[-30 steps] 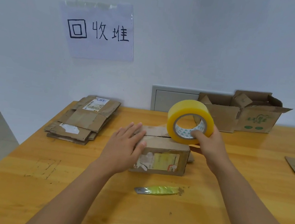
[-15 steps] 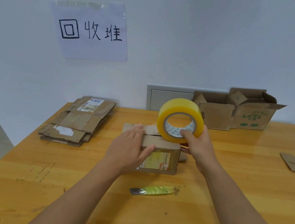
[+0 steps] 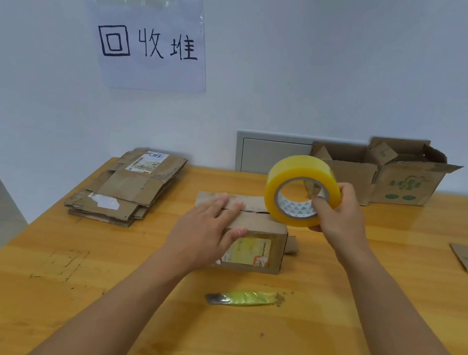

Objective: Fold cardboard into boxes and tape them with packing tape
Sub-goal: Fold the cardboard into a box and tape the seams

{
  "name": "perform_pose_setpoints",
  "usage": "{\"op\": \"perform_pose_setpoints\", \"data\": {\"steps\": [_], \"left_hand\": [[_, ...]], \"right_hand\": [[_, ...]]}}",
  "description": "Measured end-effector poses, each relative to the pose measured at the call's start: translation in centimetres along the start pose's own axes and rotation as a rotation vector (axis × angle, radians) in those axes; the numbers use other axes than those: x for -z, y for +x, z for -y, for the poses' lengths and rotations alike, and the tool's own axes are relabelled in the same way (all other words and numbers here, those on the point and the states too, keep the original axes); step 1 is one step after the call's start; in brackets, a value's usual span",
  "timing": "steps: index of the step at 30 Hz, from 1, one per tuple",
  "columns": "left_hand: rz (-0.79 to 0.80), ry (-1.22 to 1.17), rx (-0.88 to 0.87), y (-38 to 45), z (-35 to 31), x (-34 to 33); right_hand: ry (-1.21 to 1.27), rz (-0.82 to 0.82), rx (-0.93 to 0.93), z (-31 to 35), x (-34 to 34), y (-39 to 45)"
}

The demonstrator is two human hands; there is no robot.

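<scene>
While the left hand (image 3: 204, 230) presses flat, fingers straight, on the small cardboard box (image 3: 257, 240), the right hand (image 3: 339, 213) grips the tape roll (image 3: 299, 192). Its thumb hooks inside the core.

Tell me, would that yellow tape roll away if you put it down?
Probably, if stood on its edge: the yellow packing tape roll is round, and the wooden table looks smooth. Laid flat, it would likely stay. It seems light, since the right hand lifts it alone.

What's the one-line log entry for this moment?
left hand: flat on small brown cardboard box | right hand: grips yellow packing tape roll over box's right end | green utility knife: idle on table
</scene>
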State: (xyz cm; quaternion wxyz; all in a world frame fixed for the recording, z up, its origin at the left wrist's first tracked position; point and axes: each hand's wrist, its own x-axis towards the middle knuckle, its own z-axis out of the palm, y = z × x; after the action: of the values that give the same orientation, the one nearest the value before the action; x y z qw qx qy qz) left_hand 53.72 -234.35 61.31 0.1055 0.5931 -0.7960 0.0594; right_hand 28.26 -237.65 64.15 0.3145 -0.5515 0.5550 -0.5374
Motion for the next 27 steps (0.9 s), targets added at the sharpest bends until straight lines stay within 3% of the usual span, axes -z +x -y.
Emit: {"op": "perform_pose_setpoints", "data": {"steps": [13, 27], "left_hand": [[0.023, 0.015, -0.011, 0.3, -1.4, 0.8], [-0.043, -0.013, -0.034, 1.1, -3.2, 0.4]], "right_hand": [[0.380, 0.127, -0.309, -2.0, -2.2, -0.6], [0.327, 0.100, -0.253, -2.1, -2.9, -1.0]]}}
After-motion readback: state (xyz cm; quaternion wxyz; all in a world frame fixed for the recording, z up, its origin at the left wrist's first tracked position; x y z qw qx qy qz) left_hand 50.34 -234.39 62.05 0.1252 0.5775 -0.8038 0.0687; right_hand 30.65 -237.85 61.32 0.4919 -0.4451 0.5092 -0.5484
